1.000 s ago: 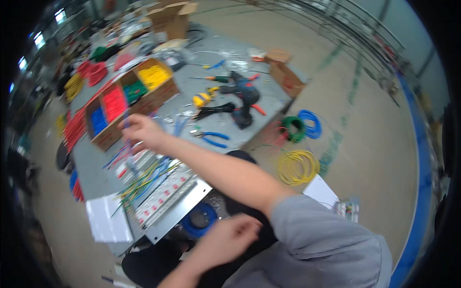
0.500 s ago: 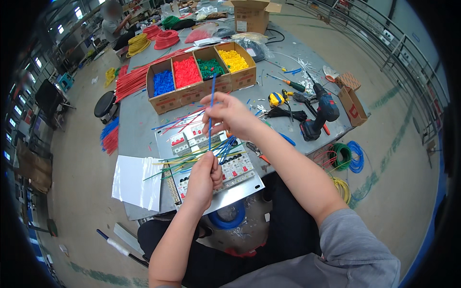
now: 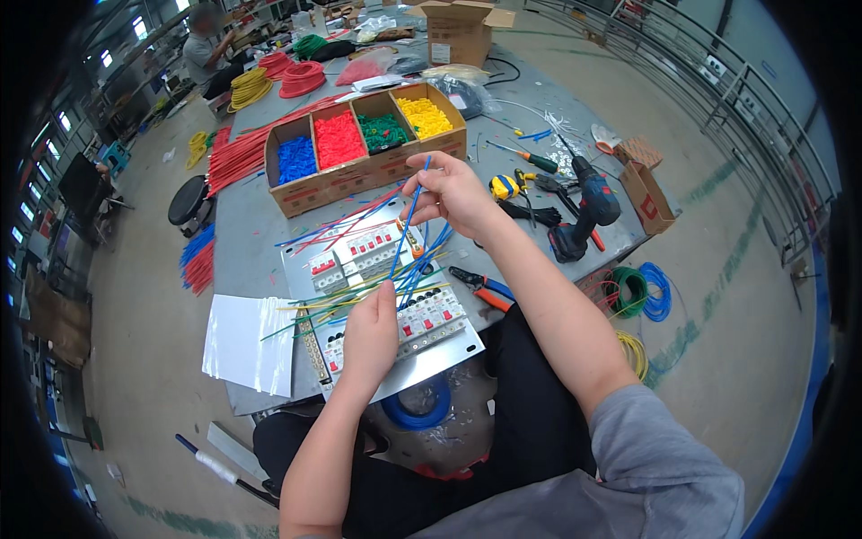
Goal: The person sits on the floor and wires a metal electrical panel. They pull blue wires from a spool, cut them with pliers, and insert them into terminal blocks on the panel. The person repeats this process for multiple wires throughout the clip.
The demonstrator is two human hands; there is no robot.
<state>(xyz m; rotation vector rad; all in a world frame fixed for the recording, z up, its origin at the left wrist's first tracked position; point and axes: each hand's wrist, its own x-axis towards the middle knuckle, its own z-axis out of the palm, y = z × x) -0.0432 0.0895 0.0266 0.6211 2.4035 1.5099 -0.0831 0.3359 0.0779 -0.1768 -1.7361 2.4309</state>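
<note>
Both my hands work on one thin blue wire (image 3: 405, 232), which slants up to the right above a metal plate (image 3: 438, 356). My left hand (image 3: 373, 325) is closed round its lower end, low over the plate. Near the upper end, my right hand (image 3: 452, 195) pinches the wire between thumb and fingertips, the other fingers loosely curled. Rows of circuit breakers (image 3: 431, 314) with red switches are mounted on the plate. Loose green and yellow wires (image 3: 310, 308) lie across them, partly hidden by my left hand. More blue wires (image 3: 435, 244) stand beneath my right hand.
Beyond the plate, a divided cardboard box (image 3: 359, 172) holds blue, red, green and yellow caps. At right lie a cordless drill (image 3: 593, 211), a tape measure (image 3: 504, 187), a screwdriver (image 3: 536, 161) and orange-handled pliers (image 3: 485, 289). White sheets (image 3: 247, 346) lie at the left edge.
My right hand has moved up and right along the blue wire to near its upper end. The wire leans further to the right. My left hand still grips the lower end.
</note>
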